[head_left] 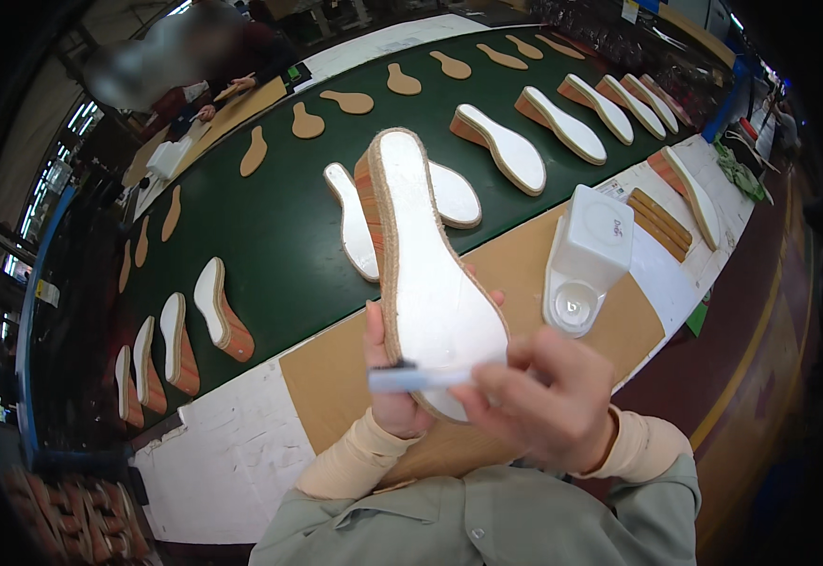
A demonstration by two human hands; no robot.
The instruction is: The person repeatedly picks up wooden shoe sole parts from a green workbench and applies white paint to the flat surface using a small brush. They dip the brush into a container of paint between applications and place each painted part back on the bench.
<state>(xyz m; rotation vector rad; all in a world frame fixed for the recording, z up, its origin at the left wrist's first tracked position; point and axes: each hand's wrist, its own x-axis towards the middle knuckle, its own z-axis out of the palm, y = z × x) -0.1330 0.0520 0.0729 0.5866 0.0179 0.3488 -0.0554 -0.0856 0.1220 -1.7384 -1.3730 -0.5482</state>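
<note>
Our right fingers [498, 383] pinch a blurred tool [407, 379], perhaps a brush, over the wedge sole [430, 283] our left fingers [374, 330] grip. The work looks unfinished.

You are in a shoe workshop. You can tell because a long green table [284, 226] runs in front of you, with lots of thick soles [567, 127] and thin tan insoles [451, 65] set out in rows. Across from you, another person [262, 45] holds a tan piece [227, 91] by a tan board [258, 99]. To your right, a yellow line [746, 382] runs along the dark floor [680, 377]
</note>
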